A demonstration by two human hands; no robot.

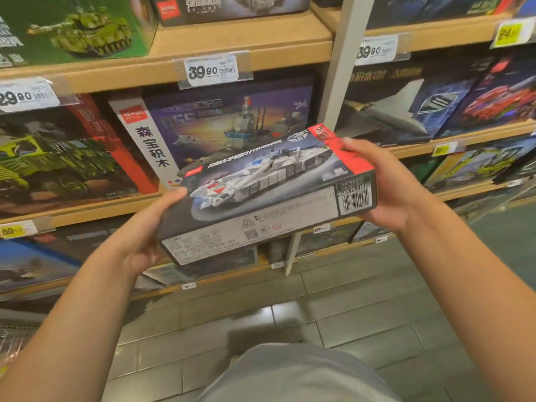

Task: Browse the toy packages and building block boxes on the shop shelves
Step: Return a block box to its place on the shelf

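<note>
The tank box [269, 195] is gripped at its ends by the left hand [145, 236] and right hand [388, 184], and should be kept level so its small, perhaps blurry, print can be read.

held box [269, 187] dark, red end, white tank; shelves [240, 47] tan; floor [348, 314] grey.

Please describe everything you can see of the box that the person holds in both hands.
The white tank box is a flat, rectangular printed carton showing a white block tank on its face, with a red band at its right end. A barcode and fine print cover the near side. It is tilted, held off the shelves, gripped at its ends by the left hand and right hand.
</note>
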